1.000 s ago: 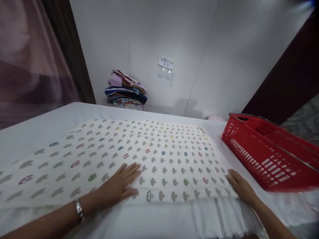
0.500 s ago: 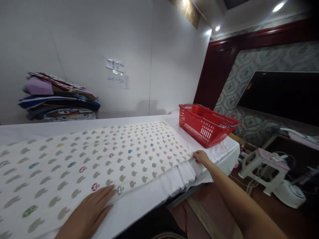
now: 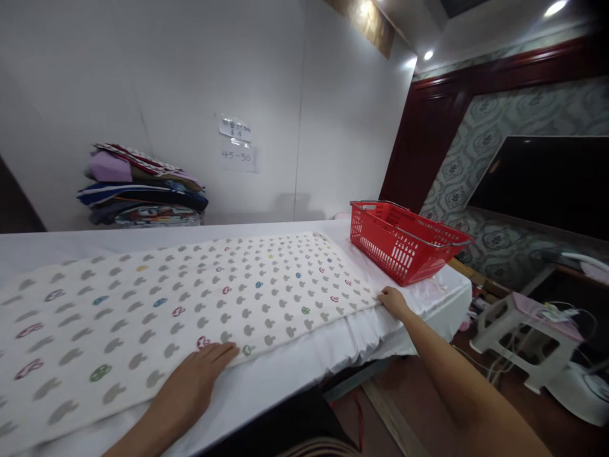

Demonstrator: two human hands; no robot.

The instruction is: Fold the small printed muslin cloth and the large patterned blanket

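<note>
A white cloth with a mushroom print lies spread flat on the white-covered table. My left hand rests palm down on the cloth's near edge, fingers stretched out flat. My right hand is at the cloth's near right corner, fingers curled down onto the edge; whether it pinches the fabric I cannot make out.
A red plastic basket stands at the table's right end. A pile of folded clothes sits against the back wall under two paper notes. A white stool and cables are on the floor at right.
My view has swung to the right, so the room beyond the table shows. My right hand slid out along the near edge to the cloth's right corner. My left hand stays flat on the near edge.
</note>
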